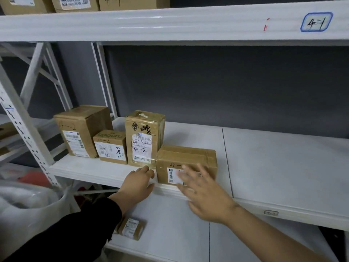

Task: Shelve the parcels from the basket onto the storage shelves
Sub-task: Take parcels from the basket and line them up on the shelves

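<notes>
Several brown cardboard parcels stand in a row on the white middle shelf point(273, 163). The rightmost is a low taped parcel point(188, 157) marked "4-" with a white label on its front. My left hand point(138, 183) rests at the shelf's front edge beside this parcel's left face, fingers curled, holding nothing. My right hand point(204, 191) hovers spread just in front of the parcel's label, blurred, fingers apart. To the left stand a tall parcel point(144, 137) marked "4-2", a small parcel point(110, 146) and a larger box point(81, 129). The basket is not identifiable.
The upper shelf beam point(170, 23) labelled "4-1" carries more boxes. A small parcel point(132, 228) lies on the lower shelf. White plastic bags point(28, 203) bulge at the lower left. A perforated upright post point(24, 133) stands left. The middle shelf's right part holds nothing.
</notes>
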